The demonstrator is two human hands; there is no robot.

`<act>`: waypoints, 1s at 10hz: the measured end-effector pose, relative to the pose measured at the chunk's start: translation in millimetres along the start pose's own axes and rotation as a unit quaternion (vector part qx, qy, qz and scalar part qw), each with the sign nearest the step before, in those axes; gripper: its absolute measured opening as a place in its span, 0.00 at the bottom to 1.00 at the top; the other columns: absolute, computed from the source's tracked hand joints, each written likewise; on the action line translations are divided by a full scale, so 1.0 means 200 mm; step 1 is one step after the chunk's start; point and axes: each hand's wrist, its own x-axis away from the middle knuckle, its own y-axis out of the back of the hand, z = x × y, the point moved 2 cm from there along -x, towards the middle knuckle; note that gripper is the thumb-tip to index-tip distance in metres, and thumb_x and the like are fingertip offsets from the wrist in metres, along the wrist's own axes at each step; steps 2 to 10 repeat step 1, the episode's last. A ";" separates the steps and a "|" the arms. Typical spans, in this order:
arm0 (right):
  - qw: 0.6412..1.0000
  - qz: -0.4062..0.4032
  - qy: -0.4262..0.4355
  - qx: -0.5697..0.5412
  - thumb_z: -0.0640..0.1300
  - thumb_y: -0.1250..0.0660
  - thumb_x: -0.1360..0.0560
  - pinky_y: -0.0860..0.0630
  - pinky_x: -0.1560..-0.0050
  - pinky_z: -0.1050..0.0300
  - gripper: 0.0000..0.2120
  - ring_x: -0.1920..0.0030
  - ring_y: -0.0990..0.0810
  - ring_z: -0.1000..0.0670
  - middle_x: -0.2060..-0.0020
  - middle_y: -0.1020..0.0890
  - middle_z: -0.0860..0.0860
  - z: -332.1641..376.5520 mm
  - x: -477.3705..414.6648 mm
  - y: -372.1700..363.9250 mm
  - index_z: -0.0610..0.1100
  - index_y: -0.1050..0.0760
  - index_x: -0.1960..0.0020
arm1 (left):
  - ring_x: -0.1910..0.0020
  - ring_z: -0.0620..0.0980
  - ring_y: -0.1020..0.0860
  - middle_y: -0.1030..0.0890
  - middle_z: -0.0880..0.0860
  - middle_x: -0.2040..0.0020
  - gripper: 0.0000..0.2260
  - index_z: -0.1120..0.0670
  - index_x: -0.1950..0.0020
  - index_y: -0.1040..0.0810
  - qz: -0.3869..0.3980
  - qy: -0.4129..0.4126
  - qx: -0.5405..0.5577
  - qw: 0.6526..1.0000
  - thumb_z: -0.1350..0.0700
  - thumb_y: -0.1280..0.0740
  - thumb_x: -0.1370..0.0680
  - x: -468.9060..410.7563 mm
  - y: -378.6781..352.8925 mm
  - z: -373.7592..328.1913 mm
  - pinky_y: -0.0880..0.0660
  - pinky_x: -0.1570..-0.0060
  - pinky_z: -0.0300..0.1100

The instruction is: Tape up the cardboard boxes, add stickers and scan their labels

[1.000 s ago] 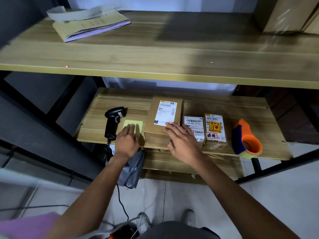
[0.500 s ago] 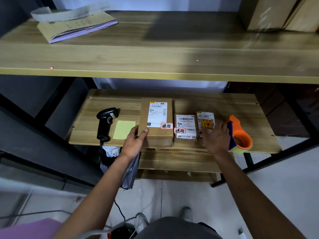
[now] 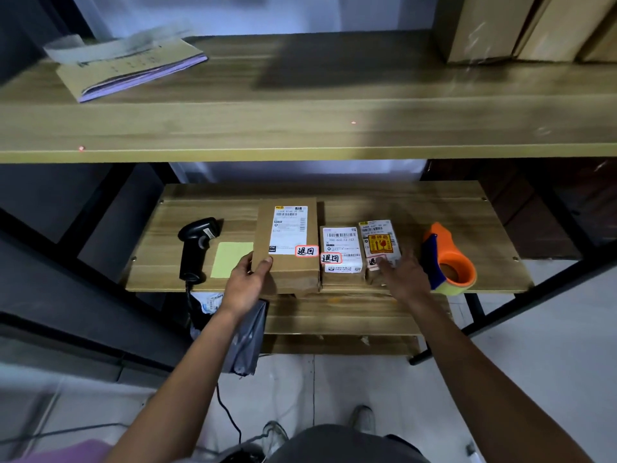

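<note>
Setting: A dim room with a pale floor held a rack of wood-grain boards on black metal legs. The lower shelf board (image 3: 417,205) carried the work, and the upper shelf board (image 3: 300,125) ran above it.
Left hand: The left hand (image 3: 245,285) gripped the near left corner of the large brown cardboard box (image 3: 287,267), thumb on its top face and fingers against its left side.
Right hand: The right hand (image 3: 405,277) lay flat with straight fingers and held nothing. Its fingertips pressed on the near end of the small brown cardboard box with an orange warning label (image 3: 379,240).
Stickers: A white red-bordered sticker (image 3: 306,251) sat on the large box, just beyond the left thumb and to its right. A second red-bordered sticker (image 3: 331,258) sat on the middle small cardboard box (image 3: 340,272), between the two hands. A third red-bordered sticker (image 3: 372,261) showed only partly under the right fingertips and was blurred.
Boxes: The three stood side by side between the hands, each with a white barcode label on top.
Left of the left hand: A pale yellow sheet (image 3: 227,260) lay just beside the fingers, and a black handheld barcode scanner (image 3: 197,248) lay further out.
Right of the right hand: An orange and blue tape dispenser (image 3: 447,262) stood just beside it.
Under the left wrist: A grey plastic mailer bag (image 3: 247,339) hung below the board's near edge.
Far above the hands: A tan booklet with purple pages (image 3: 133,68) lay on the upper board, and tan cartons (image 3: 534,25) stood on it.
</note>
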 end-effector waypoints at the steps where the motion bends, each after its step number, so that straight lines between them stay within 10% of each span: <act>1: 1.000 -0.004 0.026 0.004 0.61 0.37 0.21 0.24 0.42 0.43 0.28 0.38 0.22 0.37 0.36 0.22 0.43 0.00 -0.01 0.01 0.44 0.34 0.29 | 0.41 0.51 0.19 0.17 0.49 0.40 0.22 0.49 0.33 0.22 -0.020 -0.014 -0.008 1.000 0.40 0.31 0.24 -0.04 -0.01 0.02 0.24 0.35 0.56; 10: 1.000 -0.004 0.026 0.004 0.61 0.37 0.21 0.24 0.42 0.43 0.28 0.38 0.22 0.37 0.36 0.22 0.43 0.00 -0.01 0.01 0.44 0.34 0.29 | 0.41 0.51 0.19 0.17 0.49 0.40 0.22 0.49 0.33 0.22 -0.020 -0.014 -0.008 1.000 0.40 0.31 0.24 -0.04 -0.01 0.02 0.24 0.35 0.56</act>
